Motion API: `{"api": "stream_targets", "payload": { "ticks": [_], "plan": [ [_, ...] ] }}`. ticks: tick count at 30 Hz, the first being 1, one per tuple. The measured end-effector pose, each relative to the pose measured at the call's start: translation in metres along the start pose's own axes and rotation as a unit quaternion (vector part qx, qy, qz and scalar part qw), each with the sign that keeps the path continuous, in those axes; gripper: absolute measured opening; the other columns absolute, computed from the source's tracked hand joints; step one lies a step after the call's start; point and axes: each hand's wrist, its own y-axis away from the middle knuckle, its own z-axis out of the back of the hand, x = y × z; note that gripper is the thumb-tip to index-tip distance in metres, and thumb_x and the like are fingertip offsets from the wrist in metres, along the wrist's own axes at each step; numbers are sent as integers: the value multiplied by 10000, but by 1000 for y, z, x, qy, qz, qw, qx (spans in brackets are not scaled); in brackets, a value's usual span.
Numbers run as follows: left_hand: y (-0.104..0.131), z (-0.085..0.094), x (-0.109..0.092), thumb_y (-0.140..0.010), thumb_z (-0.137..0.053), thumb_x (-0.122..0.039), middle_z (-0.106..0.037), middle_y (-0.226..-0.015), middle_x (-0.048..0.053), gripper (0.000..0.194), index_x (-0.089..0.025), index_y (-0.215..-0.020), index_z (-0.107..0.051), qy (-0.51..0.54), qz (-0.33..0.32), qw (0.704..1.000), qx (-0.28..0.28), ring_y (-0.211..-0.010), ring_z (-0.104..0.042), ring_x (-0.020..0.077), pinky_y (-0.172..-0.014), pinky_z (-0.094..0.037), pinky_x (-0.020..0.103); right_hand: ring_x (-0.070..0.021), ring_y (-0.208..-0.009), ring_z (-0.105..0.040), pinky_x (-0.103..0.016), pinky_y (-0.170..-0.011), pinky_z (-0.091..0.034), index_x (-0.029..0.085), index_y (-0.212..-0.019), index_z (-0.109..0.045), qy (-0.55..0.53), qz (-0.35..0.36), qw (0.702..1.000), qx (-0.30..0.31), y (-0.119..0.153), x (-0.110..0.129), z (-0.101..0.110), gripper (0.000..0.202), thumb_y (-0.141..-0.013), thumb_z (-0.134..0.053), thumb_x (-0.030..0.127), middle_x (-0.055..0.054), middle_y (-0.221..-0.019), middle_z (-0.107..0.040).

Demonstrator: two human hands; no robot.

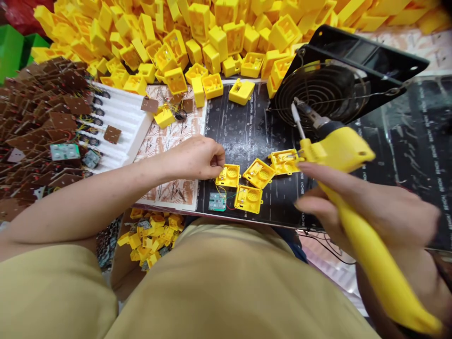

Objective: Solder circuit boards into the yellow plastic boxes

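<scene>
The leftmost open yellow housing [231, 175] lies on the black part of the desk [240, 127], with its inside facing up; the left hand [205, 157] is at its left edge, fingers bent in and nearly closed, but I cannot tell if they grip it; the right hand [388, 202] holds a yellow soldering gun [363, 240] by the handle, fingers curled around it; three more open housings [259, 173] lie just beside, and a green circuit board [217, 201] with thin wires is near; behind the gun's tip there is a black fan [318, 89]; farther, yellow housings form a big heap [219, 42]; at left, brown circuit boards [45, 108] are piled near a white foam tray [123, 117].
</scene>
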Motion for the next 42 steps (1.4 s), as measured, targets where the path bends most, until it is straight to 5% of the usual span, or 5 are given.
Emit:
{"api": "stream_targets", "payload": {
  "ticks": [7,13,24,29,42],
  "plan": [
    [22,-27,-15,-849,-629,-625,-582,-1393,227,633,-102,-1203,-602,-123,-141,967,-173,-1303,-518,373,-1052,-436,486,-172,-734,-680,-293,-719,-531,193,-1190,-573,104,78,991,-8,-20,-10,-31,300,-924,-690,267,-60,-914,-720],
    [27,-50,-21,-919,-582,-426,-697,-1144,160,452,-86,-1217,-559,-121,-195,969,-93,-1009,-653,297,-869,-499,416,-230,-828,-697,-449,-964,-494,176,-1266,-508,92,111,989,31,-28,-16,-58,302,-997,-563,302,-73,-956,-712],
    [-3,36,77,-985,-492,-422,-694,-1105,88,331,-168,-1064,-690,-125,90,950,-273,-1149,-533,263,-1000,-386,446,-197,-760,-646,-347,-749,-562,179,-1263,-514,39,112,993,13,-35,-11,-68,320,-963,-602,243,-45,-900,-659],
    [-47,56,109,-891,-565,-503,-692,-948,129,399,-154,-946,-751,-76,226,950,-200,-1109,-586,363,-958,-393,498,-193,-759,-634,-367,-809,-561,185,-1276,-515,58,94,994,6,-30,-15,-71,370,-940,-652,257,-50,-932,-669],
    [-56,65,130,-831,-624,-379,-725,-993,75,357,-227,-1133,-740,-189,170,966,-46,-1038,-629,277,-867,-437,370,-199,-796,-619,-426,-903,-545,189,-1265,-516,53,93,994,-1,-27,-18,-72,369,-947,-653,316,-75,-1006,-671]
  ]
}}
